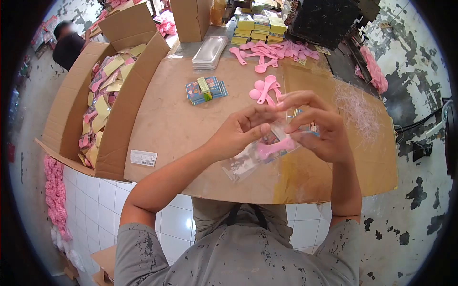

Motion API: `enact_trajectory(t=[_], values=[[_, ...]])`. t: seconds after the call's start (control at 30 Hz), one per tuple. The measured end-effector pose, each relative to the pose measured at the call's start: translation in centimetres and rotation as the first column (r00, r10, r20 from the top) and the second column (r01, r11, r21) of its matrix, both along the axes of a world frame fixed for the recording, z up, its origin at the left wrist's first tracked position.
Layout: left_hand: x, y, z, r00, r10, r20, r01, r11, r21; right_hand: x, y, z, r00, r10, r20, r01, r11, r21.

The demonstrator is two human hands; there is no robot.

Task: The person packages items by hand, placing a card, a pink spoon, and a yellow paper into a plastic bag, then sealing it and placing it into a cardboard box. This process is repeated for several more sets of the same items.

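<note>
A clear plastic bag (242, 165) hangs over the near part of the cardboard-covered table, with a pink spoon (274, 148) and a printed card in it. My left hand (245, 126) has its fingers and thumb bent around the bag's upper edge. At the other side of that edge, my right hand (322, 126) curls its fingers and thumb onto the plastic. The fingertips of both hands almost meet. Just beyond them lie several loose pink spoons (267, 89). Left of those spoons sits a banded stack of printed cards (206, 90).
At left stands an open carton (117, 138) full of packed spoons and cards. Clear sleeves (210, 51), a spoon pile (286, 49) and card stacks (259, 26) are at the back. Plastic strips (360, 112) lie at right. A person (70, 47) is at far left.
</note>
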State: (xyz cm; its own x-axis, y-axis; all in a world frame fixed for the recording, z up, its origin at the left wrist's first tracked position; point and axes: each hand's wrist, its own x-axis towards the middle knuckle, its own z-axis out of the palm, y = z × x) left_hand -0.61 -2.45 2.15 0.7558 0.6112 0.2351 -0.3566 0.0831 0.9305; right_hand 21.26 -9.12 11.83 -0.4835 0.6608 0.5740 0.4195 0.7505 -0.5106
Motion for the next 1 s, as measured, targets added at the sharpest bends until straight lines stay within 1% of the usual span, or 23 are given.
enact_trajectory(t=[0.03, 0.07, 0.1, 0.13, 0.23, 0.33, 0.43, 0.53, 0.57, 0.63, 0.73, 0.87, 0.93, 1.0], values=[[0.2, -0.2, 0.1, 0.996, 0.066, 0.067, -0.068, 0.997, 0.029, -0.4, -0.4, 1.2, 0.995, -0.067, 0.07, 0.058, 0.991, 0.12], [0.0, -0.2, 0.2, 0.993, 0.11, 0.051, -0.118, 0.971, 0.209, -0.7, -0.9, 2.2, 0.98, -0.142, 0.142, 0.112, 0.973, 0.203], [-0.3, -0.1, 0.4, 0.987, 0.154, 0.045, -0.16, 0.91, 0.383, -0.9, -1.3, 3.2, 0.953, -0.222, 0.206, 0.157, 0.944, 0.289], [-0.6, 0.0, 0.7, 0.979, 0.2, 0.048, -0.193, 0.816, 0.544, -1.0, -1.6, 3.6, 0.916, -0.303, 0.263, 0.192, 0.907, 0.376], [-1.1, -1.4, 1.9, 0.981, 0.193, -0.016, -0.131, 0.724, 0.677, -1.0, -2.2, 3.2, 0.867, -0.381, 0.321, 0.319, 0.919, 0.229], [-0.3, -2.2, 1.4, 0.978, 0.209, -0.022, -0.164, 0.825, 0.54, -1.7, -2.2, 2.6, 0.92, -0.352, 0.171, 0.359, 0.933, -0.011], [-0.4, -1.9, 1.6, 0.98, 0.197, -0.007, -0.176, 0.891, 0.417, -1.6, -2.0, 2.0, 0.936, -0.311, 0.164, 0.317, 0.948, -0.014], [-0.6, -1.8, 1.4, 0.98, 0.197, -0.022, -0.18, 0.933, 0.311, -2.4, -1.6, 1.2, 0.902, -0.423, 0.083, 0.419, 0.906, 0.064], [-0.6, -1.8, 1.4, 0.979, 0.206, -0.015, -0.193, 0.938, 0.289, -2.5, -1.4, 1.0, 0.892, -0.436, 0.116, 0.404, 0.887, 0.223], [-0.4, -1.9, 1.3, 0.975, 0.223, -0.002, -0.216, 0.946, 0.243, -2.5, -0.7, 0.5, 0.864, -0.474, 0.172, 0.329, 0.789, 0.519], [-0.5, -2.1, 1.1, 0.958, 0.288, -0.005, -0.267, 0.894, 0.36, -3.4, -0.4, -0.8, 0.805, -0.539, 0.247, 0.294, 0.725, 0.623], [-0.7, -2.1, 1.0, 0.922, 0.381, -0.067, -0.276, 0.769, 0.576, -3.5, 0.1, -1.7, 0.752, -0.587, 0.302, 0.271, 0.691, 0.67], [-0.8, -1.9, 0.5, 0.903, 0.424, -0.071, -0.262, 0.674, 0.691, -3.5, 0.3, -1.8, 0.714, -0.603, 0.355, 0.247, 0.691, 0.679], [-0.6, -2.1, 0.6, 0.903, 0.413, -0.116, -0.226, 0.688, 0.689, -3.1, 0.7, -1.1, 0.719, -0.591, 0.365, 0.322, 0.749, 0.58]])
